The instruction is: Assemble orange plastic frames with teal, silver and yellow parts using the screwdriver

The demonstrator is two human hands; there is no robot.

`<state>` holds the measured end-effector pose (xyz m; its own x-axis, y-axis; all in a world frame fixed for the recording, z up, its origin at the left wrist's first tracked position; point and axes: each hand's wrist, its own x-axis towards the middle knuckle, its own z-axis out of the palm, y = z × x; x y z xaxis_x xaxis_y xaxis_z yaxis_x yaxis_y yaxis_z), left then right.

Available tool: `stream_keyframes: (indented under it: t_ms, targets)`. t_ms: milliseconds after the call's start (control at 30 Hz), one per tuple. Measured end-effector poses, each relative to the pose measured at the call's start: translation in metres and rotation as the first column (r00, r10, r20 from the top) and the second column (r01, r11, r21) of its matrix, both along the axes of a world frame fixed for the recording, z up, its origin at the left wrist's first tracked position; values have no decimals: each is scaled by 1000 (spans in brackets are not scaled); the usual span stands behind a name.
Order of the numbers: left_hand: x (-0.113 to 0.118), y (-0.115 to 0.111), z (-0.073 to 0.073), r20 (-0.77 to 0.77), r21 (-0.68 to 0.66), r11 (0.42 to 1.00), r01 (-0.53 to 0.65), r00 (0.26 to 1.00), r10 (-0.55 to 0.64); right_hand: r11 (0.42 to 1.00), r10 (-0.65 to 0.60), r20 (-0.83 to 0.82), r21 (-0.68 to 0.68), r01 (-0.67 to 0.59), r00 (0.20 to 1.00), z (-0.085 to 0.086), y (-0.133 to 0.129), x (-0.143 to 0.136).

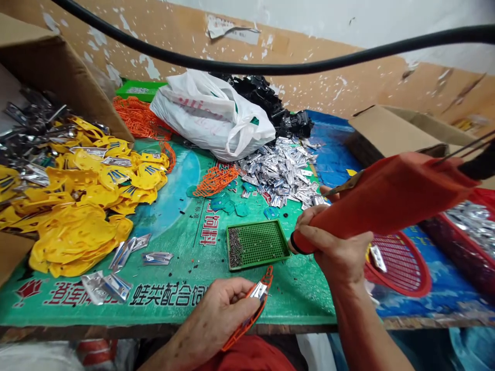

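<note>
My left hand (228, 314) is closed at the front edge of the table, pinching an orange plastic frame (236, 337) that has a shiny metal plate (258, 290) lying against it. My right hand (336, 247) wraps round the front end of a power screwdriver (386, 198) covered in red cloth. Its nose points down and left, by the right rim of a green mesh tray (257, 225). Small screws (235, 247) are heaped in the tray's left end. Several teal plastic pieces (228, 202) and some orange frames (216, 180) lie behind it.
Yellow plastic parts (77, 232) pile up at left beside a cardboard box (65, 67). Metal plates (280, 172) are heaped behind the tray, near a white plastic bag (212, 113). A red basket (402, 263) stands at right. A black hose (270, 68) crosses overhead.
</note>
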<state>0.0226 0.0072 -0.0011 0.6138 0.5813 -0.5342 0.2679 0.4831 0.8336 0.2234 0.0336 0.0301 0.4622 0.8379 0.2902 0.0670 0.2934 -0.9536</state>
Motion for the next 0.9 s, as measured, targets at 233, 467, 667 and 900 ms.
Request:
stream_keyframes:
  t_ms: [233,467,667,900]
  targets:
    - [-1,-2,-3,11,-9,1000,-6,1000,6,999,-37,32,-3,37,999,-9,0,5]
    - [-1,-2,-5,18,7,1000,-17,1000,17,999,-50,-9,0,50,999,-9,0,3]
    - [1,-3,-6,-1,30,999,-23,1000,23,999,-37,-21,6,37,999,-8,1,2]
    - [0,-3,-5,-17,43,999,-31,999,32,999,-43,17,-2,43,999,-9,1,1]
